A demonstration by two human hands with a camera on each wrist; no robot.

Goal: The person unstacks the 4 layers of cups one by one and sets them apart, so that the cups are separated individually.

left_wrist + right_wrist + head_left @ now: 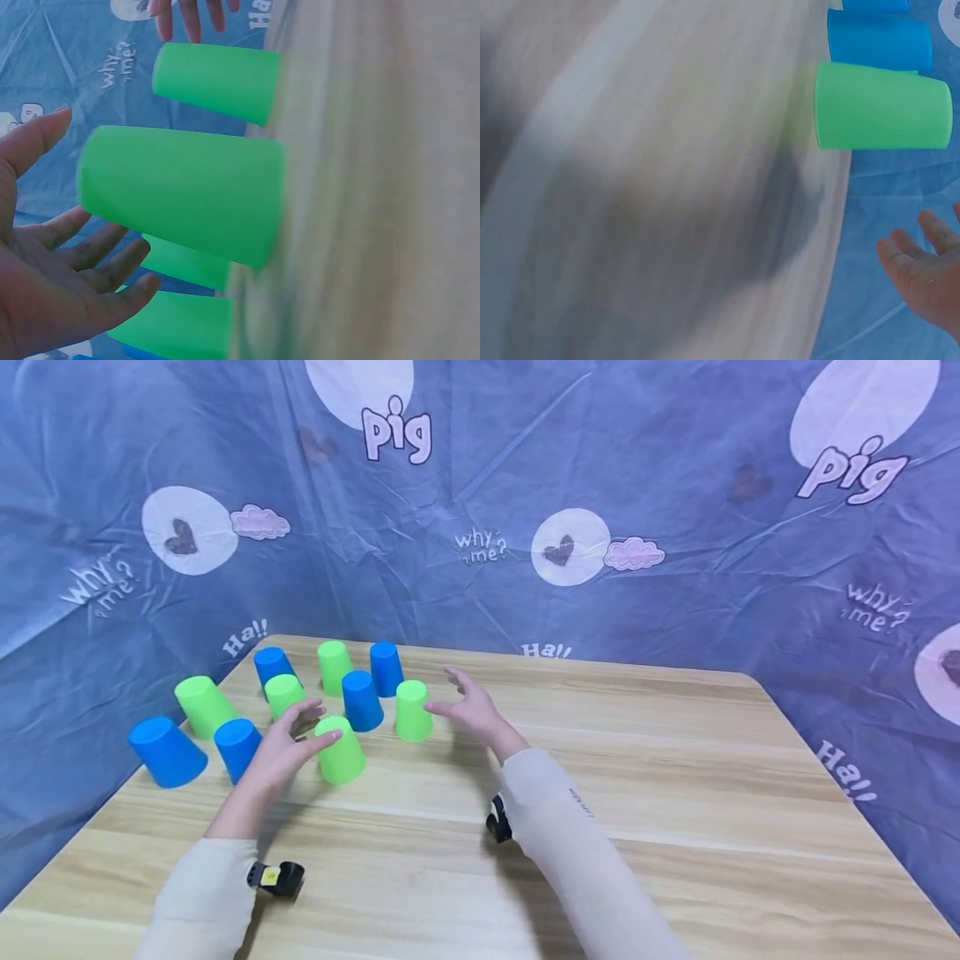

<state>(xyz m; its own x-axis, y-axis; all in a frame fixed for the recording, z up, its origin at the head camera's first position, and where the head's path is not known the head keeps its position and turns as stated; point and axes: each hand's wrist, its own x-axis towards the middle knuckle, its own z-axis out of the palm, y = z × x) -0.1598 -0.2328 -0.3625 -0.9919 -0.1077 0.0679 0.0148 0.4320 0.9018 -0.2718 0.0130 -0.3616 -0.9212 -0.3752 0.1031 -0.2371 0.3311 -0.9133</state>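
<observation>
My left hand (283,750) is spread beside the nearest green cup (343,762), thumb apart from the fingers. The left wrist view shows that cup (184,195) between the spread thumb and fingers, which do not close round it. My right hand (474,708) hovers just right of another green cup (415,714), fingers loosely extended; in the right wrist view a gap parts the hand (926,277) from the cup (885,107). A blue cup (363,703) stands between and behind these two. All the cups are upside down.
More upturned cups stand leftward and behind: a blue one (168,753) at the left edge, a green one (206,707), a blue one (238,748) partly behind my left hand, and others at the back. The wooden table (660,777) meets a blue printed cloth (675,460).
</observation>
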